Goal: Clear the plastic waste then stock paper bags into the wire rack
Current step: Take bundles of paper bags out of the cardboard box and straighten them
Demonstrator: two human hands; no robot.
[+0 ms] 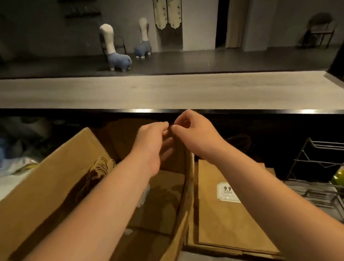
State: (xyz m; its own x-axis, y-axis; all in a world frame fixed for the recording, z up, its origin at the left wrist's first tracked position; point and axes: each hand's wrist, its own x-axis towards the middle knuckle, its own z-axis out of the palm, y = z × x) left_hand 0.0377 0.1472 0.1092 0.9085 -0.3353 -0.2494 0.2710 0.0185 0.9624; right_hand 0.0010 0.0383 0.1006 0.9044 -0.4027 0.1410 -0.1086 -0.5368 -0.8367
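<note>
Two hands, left (155,142) and right (191,131), pinch one cardboard box (48,195) flap.

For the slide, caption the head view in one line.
Both hands, left hand and right hand, pinch a paper bag's top edge above the cardboard box, wire rack alongside.

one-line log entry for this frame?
phase: paper bag pickup | left hand: pinching bag top | right hand: pinching bag top | paper bag: upright in cardboard box | wire rack: right
</note>
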